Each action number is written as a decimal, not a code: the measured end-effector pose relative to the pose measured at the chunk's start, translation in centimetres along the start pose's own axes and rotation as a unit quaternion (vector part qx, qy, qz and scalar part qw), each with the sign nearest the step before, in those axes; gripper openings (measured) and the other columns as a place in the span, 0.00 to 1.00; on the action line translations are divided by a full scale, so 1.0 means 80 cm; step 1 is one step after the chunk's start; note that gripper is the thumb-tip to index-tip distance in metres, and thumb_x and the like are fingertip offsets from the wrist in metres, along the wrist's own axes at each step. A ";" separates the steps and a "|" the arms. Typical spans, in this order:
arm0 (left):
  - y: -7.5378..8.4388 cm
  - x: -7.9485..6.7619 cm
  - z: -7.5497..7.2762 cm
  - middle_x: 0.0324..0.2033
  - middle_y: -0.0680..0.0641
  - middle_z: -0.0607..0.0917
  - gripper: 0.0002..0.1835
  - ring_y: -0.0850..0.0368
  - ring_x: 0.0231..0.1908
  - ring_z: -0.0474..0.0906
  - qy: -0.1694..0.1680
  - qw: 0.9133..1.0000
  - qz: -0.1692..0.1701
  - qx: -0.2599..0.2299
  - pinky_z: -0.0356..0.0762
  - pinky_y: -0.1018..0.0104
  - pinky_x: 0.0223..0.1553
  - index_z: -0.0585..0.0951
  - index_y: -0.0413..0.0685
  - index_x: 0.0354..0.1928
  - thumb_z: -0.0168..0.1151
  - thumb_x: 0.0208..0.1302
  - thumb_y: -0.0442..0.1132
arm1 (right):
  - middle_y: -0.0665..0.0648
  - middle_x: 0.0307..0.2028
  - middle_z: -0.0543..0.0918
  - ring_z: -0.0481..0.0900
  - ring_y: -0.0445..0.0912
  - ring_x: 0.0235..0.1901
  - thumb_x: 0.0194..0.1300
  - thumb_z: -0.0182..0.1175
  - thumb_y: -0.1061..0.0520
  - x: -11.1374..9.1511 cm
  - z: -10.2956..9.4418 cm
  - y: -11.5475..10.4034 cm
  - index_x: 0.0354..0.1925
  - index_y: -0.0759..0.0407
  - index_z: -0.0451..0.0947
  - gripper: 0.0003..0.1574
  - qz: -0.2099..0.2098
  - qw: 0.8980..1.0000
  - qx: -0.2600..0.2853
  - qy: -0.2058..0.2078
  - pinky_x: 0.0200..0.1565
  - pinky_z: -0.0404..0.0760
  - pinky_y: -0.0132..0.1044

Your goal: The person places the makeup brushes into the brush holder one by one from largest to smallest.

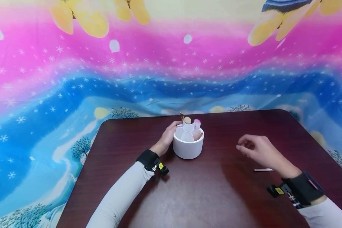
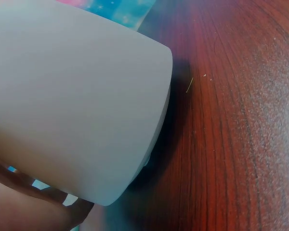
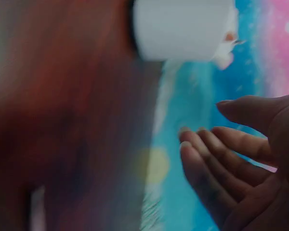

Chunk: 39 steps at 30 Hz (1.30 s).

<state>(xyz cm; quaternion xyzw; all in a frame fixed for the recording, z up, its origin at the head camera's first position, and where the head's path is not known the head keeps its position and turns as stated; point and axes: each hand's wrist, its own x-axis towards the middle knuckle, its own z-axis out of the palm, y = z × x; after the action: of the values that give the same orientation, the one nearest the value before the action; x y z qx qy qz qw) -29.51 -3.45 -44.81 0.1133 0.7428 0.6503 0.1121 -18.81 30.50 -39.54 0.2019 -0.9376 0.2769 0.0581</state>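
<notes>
A white round organizer [image 1: 187,150] with petal-shaped compartments stands upright on the table. Out of its back rise a pink-and-white tuft [image 1: 197,123], probably a brush head, and a round cream-coloured piece [image 1: 187,120]. A brownish item [image 1: 198,136] leans inside at the right. My left hand [image 1: 167,136] holds the organizer's left side, its fingers partly hidden behind it; the organizer's white wall [image 2: 82,96] fills much of the left wrist view. To the right my right hand [image 1: 260,150] hovers above the table, holding nothing, its fingers [image 3: 226,159] loosely bent and apart from the thumb.
A thin, light-coloured flat stick [image 1: 263,170] lies on the dark brown table [image 1: 205,196], below my right hand. Behind the table hangs a colourful cloth [image 1: 171,57] with snowflakes. Each wrist wears a black strap with a small camera.
</notes>
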 end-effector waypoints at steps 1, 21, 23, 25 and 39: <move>0.000 0.000 -0.001 0.63 0.50 0.67 0.21 0.58 0.60 0.61 -0.001 1.000 -0.001 0.000 0.60 0.54 0.61 0.67 0.50 0.64 0.37 0.72 0.42 | 0.47 0.26 0.79 0.75 0.40 0.22 0.63 0.61 0.54 -0.008 0.001 0.007 0.39 0.52 0.78 0.06 0.012 1.000 -0.003 -0.014 0.23 0.75 0.34; -0.004 0.001 -0.002 0.63 0.50 0.67 0.21 0.58 0.59 0.61 -0.004 1.000 0.005 0.000 0.60 0.53 0.61 0.67 0.50 0.64 0.37 0.72 0.42 | 0.50 0.20 0.75 0.70 0.44 0.20 0.62 0.60 0.53 -0.069 0.012 0.069 0.33 0.57 0.76 0.08 0.190 0.967 -0.082 -0.149 0.21 0.68 0.39; -0.004 0.001 -0.002 0.62 0.50 0.67 0.21 0.59 0.59 0.61 0.000 1.000 0.005 -0.001 0.60 0.53 0.61 0.67 0.50 0.64 0.37 0.72 0.42 | 0.49 0.21 0.75 0.70 0.43 0.20 0.62 0.59 0.57 -0.061 0.017 0.064 0.35 0.59 0.75 0.06 0.174 0.970 -0.088 -0.144 0.22 0.68 0.38; -0.003 0.001 -0.002 0.62 0.50 0.67 0.21 0.59 0.59 0.61 0.001 1.000 0.005 -0.002 0.60 0.53 0.61 0.67 0.50 0.63 0.37 0.72 0.43 | 0.49 0.20 0.75 0.70 0.42 0.19 0.62 0.58 0.60 -0.052 0.022 0.059 0.37 0.60 0.75 0.05 0.156 0.974 -0.094 -0.138 0.22 0.69 0.38; -0.004 0.003 -0.001 0.62 0.50 0.67 0.21 0.59 0.60 0.61 -0.001 1.000 0.007 -0.005 0.59 0.54 0.61 0.67 0.50 0.64 0.38 0.73 0.43 | 0.51 0.22 0.74 0.70 0.42 0.21 0.58 0.60 0.65 0.025 0.069 0.011 0.36 0.63 0.74 0.06 0.079 0.987 -0.069 -0.124 0.23 0.71 0.37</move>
<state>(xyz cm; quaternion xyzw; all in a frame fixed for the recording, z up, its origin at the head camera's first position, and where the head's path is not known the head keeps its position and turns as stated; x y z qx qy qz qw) -29.76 -3.50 -45.15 0.1183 0.7387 0.6546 0.1090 -20.96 27.49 -44.22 0.1551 -0.9676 0.1877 -0.0667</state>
